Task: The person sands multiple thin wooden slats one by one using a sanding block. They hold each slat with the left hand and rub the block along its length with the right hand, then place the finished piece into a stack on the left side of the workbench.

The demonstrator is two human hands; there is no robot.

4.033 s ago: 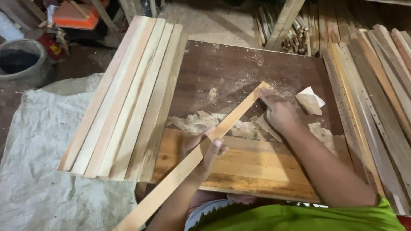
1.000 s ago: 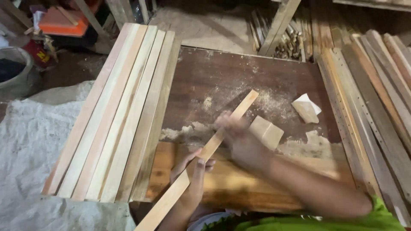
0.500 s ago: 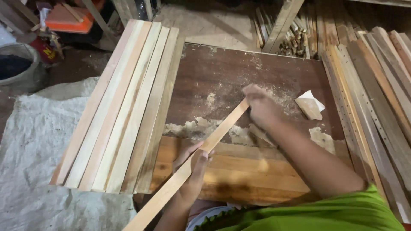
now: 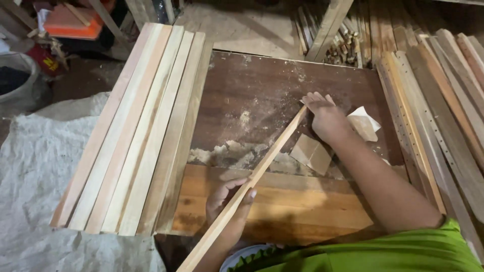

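I see a wood strip: long, thin, pale, lying diagonally over the worktop | left hand grip pinches its middle | right hand closed over far end (sawdust beneath) | wood block beside strip.

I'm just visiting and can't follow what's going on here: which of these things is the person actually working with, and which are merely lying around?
In use:
- thin wooden strip, held by the left hand
- right hand at the strip's far end
- dark wooden board beneath it

Lying about:
- stack of pale slats
- small wood block
- sawdust pile
- planks at the right
- grey bucket
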